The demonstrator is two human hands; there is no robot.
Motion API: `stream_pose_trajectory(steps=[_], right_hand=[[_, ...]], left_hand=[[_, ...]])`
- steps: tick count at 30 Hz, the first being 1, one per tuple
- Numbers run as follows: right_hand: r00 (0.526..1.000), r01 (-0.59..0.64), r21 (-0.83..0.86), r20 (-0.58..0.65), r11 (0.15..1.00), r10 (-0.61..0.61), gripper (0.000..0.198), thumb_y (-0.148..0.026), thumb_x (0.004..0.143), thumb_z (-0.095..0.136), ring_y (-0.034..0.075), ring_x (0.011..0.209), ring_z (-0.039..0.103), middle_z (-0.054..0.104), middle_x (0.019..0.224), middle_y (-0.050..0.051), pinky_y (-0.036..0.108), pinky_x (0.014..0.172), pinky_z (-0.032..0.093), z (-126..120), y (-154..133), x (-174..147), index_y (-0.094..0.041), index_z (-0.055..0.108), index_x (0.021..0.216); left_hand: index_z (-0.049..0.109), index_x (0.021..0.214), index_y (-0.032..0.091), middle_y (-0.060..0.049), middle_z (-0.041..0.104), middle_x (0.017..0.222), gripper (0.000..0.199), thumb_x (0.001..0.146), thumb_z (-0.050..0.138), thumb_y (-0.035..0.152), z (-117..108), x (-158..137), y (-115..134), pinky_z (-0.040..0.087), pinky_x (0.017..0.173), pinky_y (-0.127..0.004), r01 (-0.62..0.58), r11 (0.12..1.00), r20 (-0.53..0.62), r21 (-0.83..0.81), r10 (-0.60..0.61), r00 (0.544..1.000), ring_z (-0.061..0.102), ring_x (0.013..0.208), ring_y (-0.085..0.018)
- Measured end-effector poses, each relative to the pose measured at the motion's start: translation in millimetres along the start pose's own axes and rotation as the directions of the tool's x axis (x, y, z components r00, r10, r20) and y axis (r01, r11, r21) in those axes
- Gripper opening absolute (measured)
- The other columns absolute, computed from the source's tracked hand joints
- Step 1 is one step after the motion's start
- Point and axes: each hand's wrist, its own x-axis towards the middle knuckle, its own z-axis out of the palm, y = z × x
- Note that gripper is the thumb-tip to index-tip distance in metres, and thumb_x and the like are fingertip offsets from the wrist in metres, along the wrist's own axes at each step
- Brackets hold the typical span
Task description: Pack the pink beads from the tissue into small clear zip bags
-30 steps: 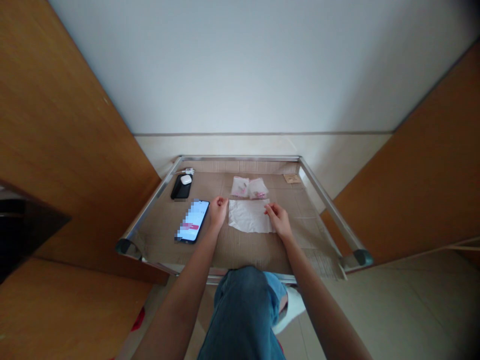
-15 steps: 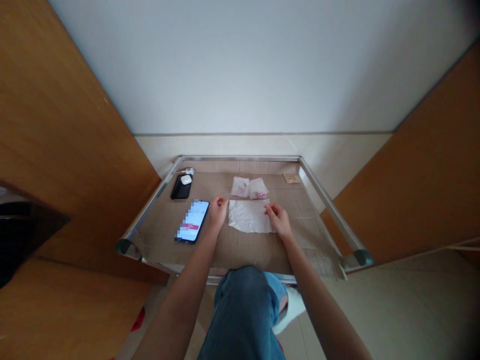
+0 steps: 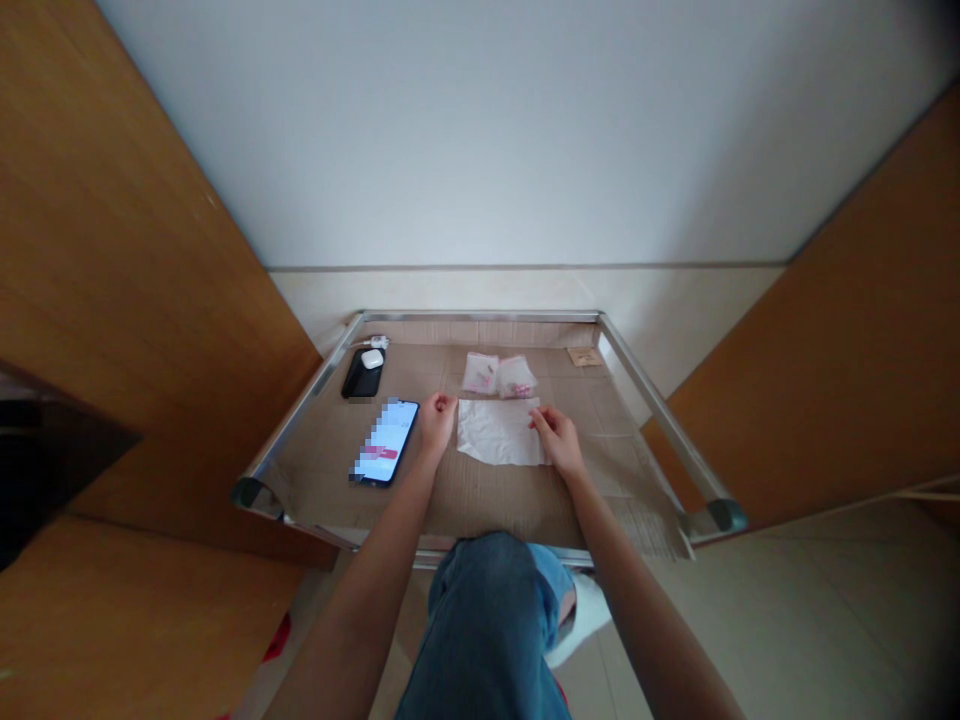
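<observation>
A white, slightly creased sheet of thin paper, like a tissue (image 3: 495,436), lies flat between my two hands. My left hand (image 3: 436,425) is closed beside its upper left corner, thumb and fingers pinched together. Over the right edge of the sheet, my right hand (image 3: 559,440) also makes a pinch. Whatever either hand holds is too small to make out. Just beyond the sheet are two small clear plastic bags, a left one (image 3: 480,373) and a right one (image 3: 517,377), both with small pink pieces inside.
A lit phone (image 3: 385,443) lies left of my left hand. Behind it, a white earbud case (image 3: 372,359) rests on a black flat object (image 3: 361,382). A small brown packet (image 3: 583,357) is at the back right. Metal rails (image 3: 480,317) border the cardboard-covered surface (image 3: 622,470).
</observation>
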Motion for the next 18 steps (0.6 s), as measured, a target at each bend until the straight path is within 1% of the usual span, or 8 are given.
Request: stream_pose_trajectory(steps=[12,18], right_hand=[[1.0,0.01,0.008,0.001,1.0,-0.01,0.04,-0.054,0.081,0.045,0.016,0.059,0.054,0.06,0.063,0.003,0.026,0.059,0.04,1.2,6.1,1.4,-0.017,0.058,0.072],[1.0,0.004,0.003,-0.006,1.0,-0.004,0.04,-0.054,0.08,0.046,0.016,0.058,0.053,0.06,0.063,0.003,0.026,0.059,0.04,1.0,4.8,0.9,-0.017,0.058,0.072]], left_hand=[[0.05,0.057,0.018,0.003,0.048,0.054,0.017,0.067,0.056,0.03,0.9,2.5,-6.0,0.033,0.054,-0.023,-0.013,1.0,-0.001,0.005,0.013,1.0,0.045,0.054,-0.012],[0.049,0.056,0.018,0.003,0.047,0.053,0.017,0.067,0.056,0.029,0.8,2.6,-6.4,0.033,0.053,-0.023,-0.018,1.0,0.0,0.009,0.018,1.0,0.044,0.053,-0.012]])
